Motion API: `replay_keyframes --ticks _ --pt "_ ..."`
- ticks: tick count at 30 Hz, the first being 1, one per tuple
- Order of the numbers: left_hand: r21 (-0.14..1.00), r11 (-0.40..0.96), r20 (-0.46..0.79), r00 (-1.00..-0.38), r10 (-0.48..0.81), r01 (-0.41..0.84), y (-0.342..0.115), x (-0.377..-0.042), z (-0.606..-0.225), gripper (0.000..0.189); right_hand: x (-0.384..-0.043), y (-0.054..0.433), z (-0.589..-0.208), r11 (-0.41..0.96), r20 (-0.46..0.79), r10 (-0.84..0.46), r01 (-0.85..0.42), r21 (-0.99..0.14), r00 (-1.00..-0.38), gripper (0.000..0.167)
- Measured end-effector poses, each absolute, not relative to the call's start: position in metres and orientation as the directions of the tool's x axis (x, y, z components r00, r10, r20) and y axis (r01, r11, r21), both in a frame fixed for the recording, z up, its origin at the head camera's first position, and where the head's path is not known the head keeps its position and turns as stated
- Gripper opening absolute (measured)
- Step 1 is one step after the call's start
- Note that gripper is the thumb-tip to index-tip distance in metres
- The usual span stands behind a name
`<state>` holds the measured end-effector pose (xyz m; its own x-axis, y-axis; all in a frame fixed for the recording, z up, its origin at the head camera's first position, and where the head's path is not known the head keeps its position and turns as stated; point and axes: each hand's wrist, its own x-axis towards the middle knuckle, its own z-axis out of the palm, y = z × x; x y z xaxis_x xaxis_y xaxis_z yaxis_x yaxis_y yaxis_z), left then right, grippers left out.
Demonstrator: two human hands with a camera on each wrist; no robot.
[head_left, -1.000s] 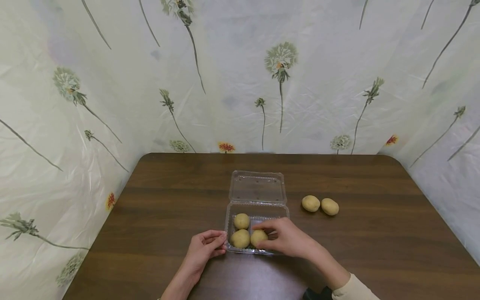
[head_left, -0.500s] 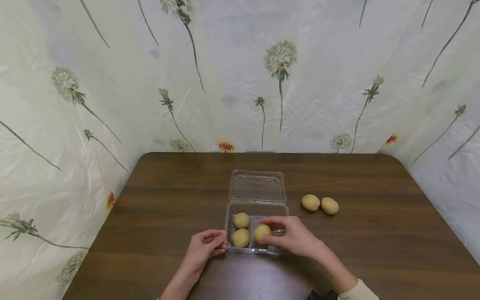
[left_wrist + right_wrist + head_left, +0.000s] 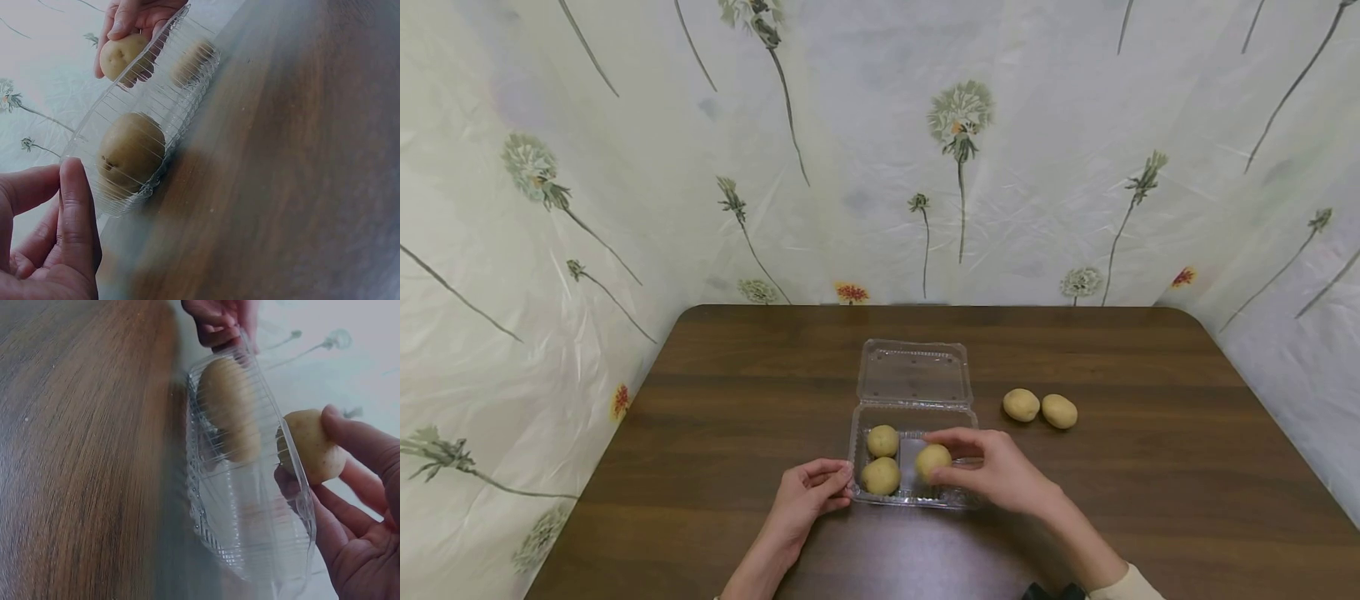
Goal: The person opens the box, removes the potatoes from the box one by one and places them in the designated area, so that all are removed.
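A clear plastic clamshell container [image 3: 913, 502] lies on the table with its lid [image 3: 914, 375] folded back, away from me. Two potatoes sit along its left side, a rear potato [image 3: 883, 441] and a front potato [image 3: 881, 476]. My left hand [image 3: 808, 497] pinches the container's left rim between thumb and fingers, seen close in the left wrist view. Over the right half of the tray, my right hand [image 3: 1000, 473] grips another potato [image 3: 932, 462] by thumb and fingertips. In the right wrist view this held potato [image 3: 312, 447] is above the container's rim.
Two loose potatoes lie side by side to the right of the container, a left one [image 3: 1022, 405] and a right one [image 3: 1060, 412]. The brown wooden table [image 3: 737, 383] meets a flower-printed plastic sheet [image 3: 850, 167] at the back and sides.
My right hand has lifted the potato from the tray's front middle and shifted it rightward and slightly back. My left hand has kept its place on the rim.
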<state>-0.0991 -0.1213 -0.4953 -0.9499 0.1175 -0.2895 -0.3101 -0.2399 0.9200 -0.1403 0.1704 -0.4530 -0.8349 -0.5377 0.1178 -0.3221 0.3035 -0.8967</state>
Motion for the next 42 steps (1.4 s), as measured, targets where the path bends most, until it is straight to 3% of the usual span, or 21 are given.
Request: replay_keyframes --ticks 15,42 --pt "0.92 -0.242 -0.287 -0.95 0.121 -0.308 -0.121 -0.099 -0.496 0.037 -0.137 0.181 -0.452 0.299 0.041 -0.442 -0.19 -0.935 -0.896 0.047" --pt "0.923 -0.246 -0.274 -0.954 0.125 -0.297 -0.122 -0.098 -0.494 0.036 -0.133 0.208 -0.453 0.263 0.08 -0.343 -0.177 -0.948 -0.936 0.047"
